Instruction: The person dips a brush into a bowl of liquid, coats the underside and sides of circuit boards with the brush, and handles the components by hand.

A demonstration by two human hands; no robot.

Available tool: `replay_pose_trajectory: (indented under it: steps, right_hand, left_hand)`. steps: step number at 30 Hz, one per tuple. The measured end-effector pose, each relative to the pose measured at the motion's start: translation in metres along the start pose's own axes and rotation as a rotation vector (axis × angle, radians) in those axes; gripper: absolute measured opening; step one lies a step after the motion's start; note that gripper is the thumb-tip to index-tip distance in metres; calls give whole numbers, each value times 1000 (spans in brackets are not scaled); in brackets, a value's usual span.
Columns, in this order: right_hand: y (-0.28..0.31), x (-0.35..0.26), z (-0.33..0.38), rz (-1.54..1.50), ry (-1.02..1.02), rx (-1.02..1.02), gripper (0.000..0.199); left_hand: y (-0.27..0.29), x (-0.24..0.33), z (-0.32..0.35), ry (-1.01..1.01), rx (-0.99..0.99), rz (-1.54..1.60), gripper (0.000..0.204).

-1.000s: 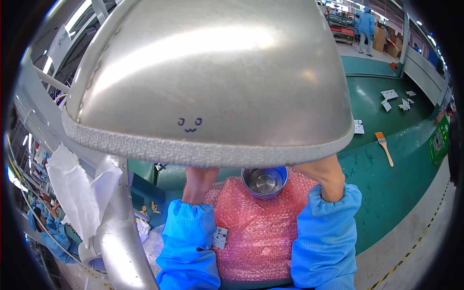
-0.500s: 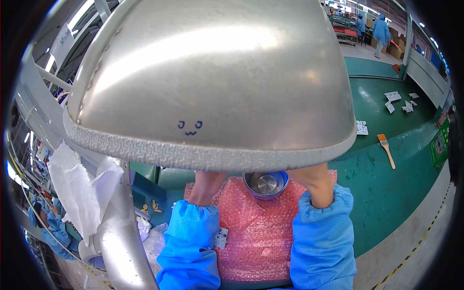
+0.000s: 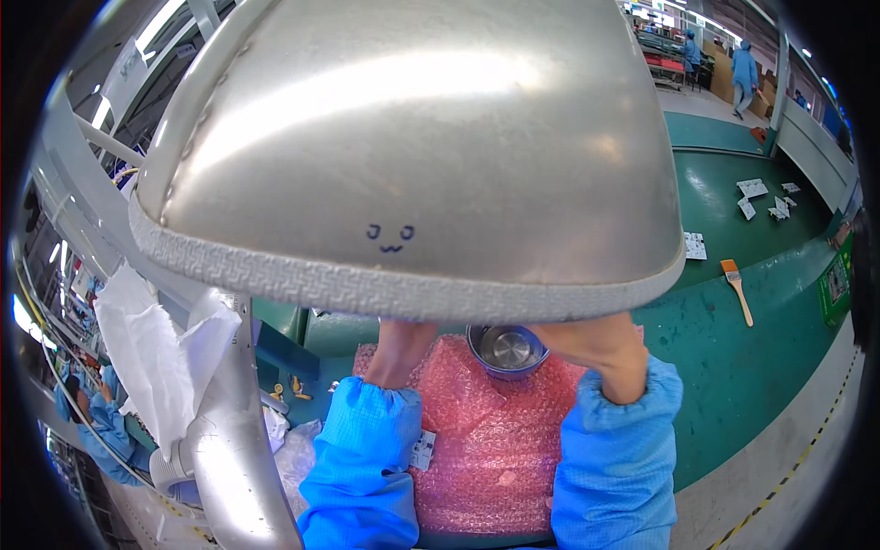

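Both my forearms, in blue sleeves, reach forward under a large metal hood (image 3: 422, 165) with a grey textured rim. Of my left hand (image 3: 403, 344) only the wrist shows, and its fingers are hidden behind the hood. My right hand (image 3: 591, 344) is bent inward beside a round metal bowl (image 3: 510, 350); the hood covers its fingers too. The bowl stands on pink bubble wrap (image 3: 486, 458) between my arms. By my left sleeve lies a small light-coloured board (image 3: 423, 450). What either hand holds cannot be seen.
A wooden-handled brush (image 3: 737, 291) and several small white boards (image 3: 752, 189) lie on the green bench (image 3: 706, 348) to the right. White paper (image 3: 160, 348) hangs on the metal duct (image 3: 229, 440) at left. People in blue work farther back.
My right hand has turned inward toward the bowl, its wrist now more bent. The whole view has shifted slightly, and a distant person in blue has walked on.
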State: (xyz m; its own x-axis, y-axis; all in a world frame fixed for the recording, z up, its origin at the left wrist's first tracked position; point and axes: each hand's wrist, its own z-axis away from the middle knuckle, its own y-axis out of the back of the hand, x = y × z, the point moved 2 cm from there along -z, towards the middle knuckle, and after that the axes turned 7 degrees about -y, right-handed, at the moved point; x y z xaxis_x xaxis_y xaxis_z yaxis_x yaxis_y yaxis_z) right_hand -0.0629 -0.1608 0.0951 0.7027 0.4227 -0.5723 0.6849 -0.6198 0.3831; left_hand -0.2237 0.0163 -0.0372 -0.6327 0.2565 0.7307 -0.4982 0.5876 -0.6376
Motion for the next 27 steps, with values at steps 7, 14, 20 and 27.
replay_pose_trajectory:
  steps: [7,14,20,27]
  right_hand:
    - [-10,10,11,-32,-40,145,23]
    - [-1,4,8,-268,-114,-79,23]
    - [6,28,7,-79,-291,182,22]
    - [-4,54,8,-216,-336,266,25]
  left_hand:
    - [3,-22,-5,4,42,-6,48]
    - [14,-10,-5,-42,50,23,48]
    - [-12,-2,-2,-11,23,16,53]
    - [-26,-4,4,2,-73,41,58]
